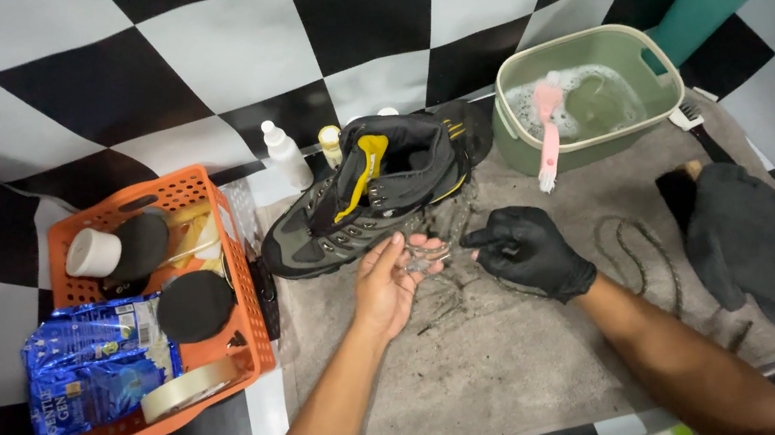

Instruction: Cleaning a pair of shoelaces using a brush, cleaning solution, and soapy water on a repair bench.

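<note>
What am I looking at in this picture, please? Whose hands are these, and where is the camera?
The camera sits on a person's head and looks down at their own two hands. The left hand is bare; the right hand wears a black glove. Together they hold a dirty shoelace above a grey towel. Behind them lies a grey hiking boot. At the left stands an orange basket of supplies; at the right, a green basin of soapy water with a pink brush.
</note>
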